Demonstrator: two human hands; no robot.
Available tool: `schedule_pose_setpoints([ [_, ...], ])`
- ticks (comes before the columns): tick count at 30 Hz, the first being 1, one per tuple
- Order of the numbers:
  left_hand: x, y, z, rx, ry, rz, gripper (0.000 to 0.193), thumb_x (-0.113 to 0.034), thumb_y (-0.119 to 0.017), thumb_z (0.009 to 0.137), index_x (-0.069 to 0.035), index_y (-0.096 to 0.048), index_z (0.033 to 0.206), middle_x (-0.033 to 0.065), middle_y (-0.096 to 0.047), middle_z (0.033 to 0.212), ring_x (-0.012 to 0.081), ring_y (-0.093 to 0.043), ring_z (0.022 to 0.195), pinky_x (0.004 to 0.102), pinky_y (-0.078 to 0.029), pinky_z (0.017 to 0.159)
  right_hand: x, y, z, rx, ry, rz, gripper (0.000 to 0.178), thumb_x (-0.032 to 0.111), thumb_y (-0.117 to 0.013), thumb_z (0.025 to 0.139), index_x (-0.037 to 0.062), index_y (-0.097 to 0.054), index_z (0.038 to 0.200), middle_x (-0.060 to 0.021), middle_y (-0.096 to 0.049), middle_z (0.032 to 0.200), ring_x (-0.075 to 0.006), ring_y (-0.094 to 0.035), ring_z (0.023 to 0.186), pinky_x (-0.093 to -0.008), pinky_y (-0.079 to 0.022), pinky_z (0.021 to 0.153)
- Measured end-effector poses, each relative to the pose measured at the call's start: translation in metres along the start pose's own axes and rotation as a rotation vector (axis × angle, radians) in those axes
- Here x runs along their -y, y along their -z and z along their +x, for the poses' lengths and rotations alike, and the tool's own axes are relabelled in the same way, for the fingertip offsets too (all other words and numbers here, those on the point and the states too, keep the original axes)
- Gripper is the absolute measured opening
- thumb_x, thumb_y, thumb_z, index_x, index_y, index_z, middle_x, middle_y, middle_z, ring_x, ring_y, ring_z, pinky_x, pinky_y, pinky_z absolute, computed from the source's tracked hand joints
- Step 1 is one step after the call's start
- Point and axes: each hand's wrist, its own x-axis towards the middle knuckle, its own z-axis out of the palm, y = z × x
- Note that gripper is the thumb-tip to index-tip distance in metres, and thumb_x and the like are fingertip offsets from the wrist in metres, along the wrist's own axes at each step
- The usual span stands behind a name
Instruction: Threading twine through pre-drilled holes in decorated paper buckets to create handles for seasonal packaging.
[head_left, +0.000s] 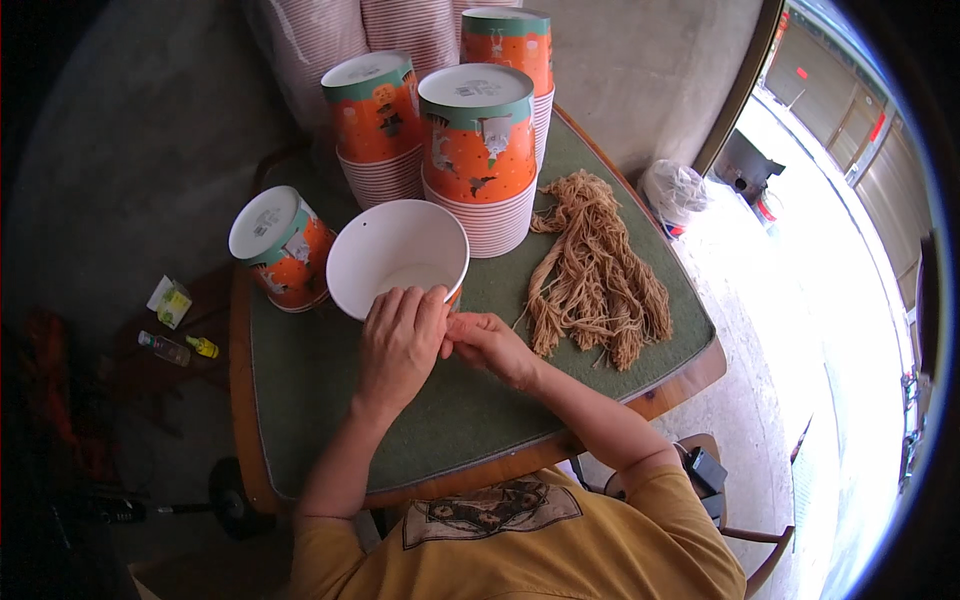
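A paper bucket (388,245), white inside, tilts on the table with its mouth toward me. My left hand (402,330) is closed over its near rim, the fingers reaching inside. Beside it, at the bucket's right side, my right hand (488,345) has thumb and fingers pinched together. Whatever lies in that pinch is too small or too hidden to make out. To the right of my hands lies a loose bundle of tan cords (600,270). An orange and green bucket (285,250) rests upside down at the left.
Behind stand upside-down stacks of orange and green buckets (480,150), with bagged stacks (410,35) against the wall. A green mat covers the wood-edged table (480,425). Small bottles (165,348) lie at the left, below the table. A chair (760,545) stands at the lower right.
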Motion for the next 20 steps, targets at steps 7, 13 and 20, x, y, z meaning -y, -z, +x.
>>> schedule_pose_setpoints([
  [7, 0.021, 0.011, 0.0, -0.049, -0.039, -0.164, 0.03, -0.003, -0.064, 0.076, -0.008, -0.06, 0.106, 0.0081, -0.053, 0.079, 0.0279, -0.056, 0.079, 0.043, -0.044, 0.08, 0.001, -0.008, -0.007, 0.044, 0.285, -0.3, 0.032, 0.029, -0.052, 0.099, 0.0034, -0.062, 0.082, 0.005, -0.055, 0.072, -0.0059, -0.048, 0.067, -0.0235, -0.041, 0.064],
  [13, 0.047, 0.023, -0.015, -0.101, 0.067, -0.184, 0.021, -0.001, -0.054, 0.079, -0.008, -0.06, 0.099, 0.0085, -0.054, 0.088, 0.0284, -0.056, 0.091, 0.0485, -0.033, 0.103, 0.025, -0.009, -0.019, 0.153, 0.304, -0.475, 0.03, 0.024, -0.054, 0.099, 0.0012, -0.063, 0.081, -0.0003, -0.061, 0.076, -0.0071, -0.053, 0.072, -0.0247, -0.043, 0.066],
  [20, 0.065, 0.022, -0.029, -0.139, 0.079, -0.187, 0.021, -0.004, -0.053, 0.079, -0.012, -0.061, 0.097, 0.0093, -0.051, 0.123, 0.0317, -0.032, 0.137, 0.0581, -0.013, 0.113, 0.047, -0.005, -0.034, 0.23, 0.431, -0.328, 0.023, 0.02, -0.057, 0.096, 0.0028, -0.065, 0.083, -0.003, -0.063, 0.077, -0.0088, -0.055, 0.074, -0.0264, -0.044, 0.066],
])
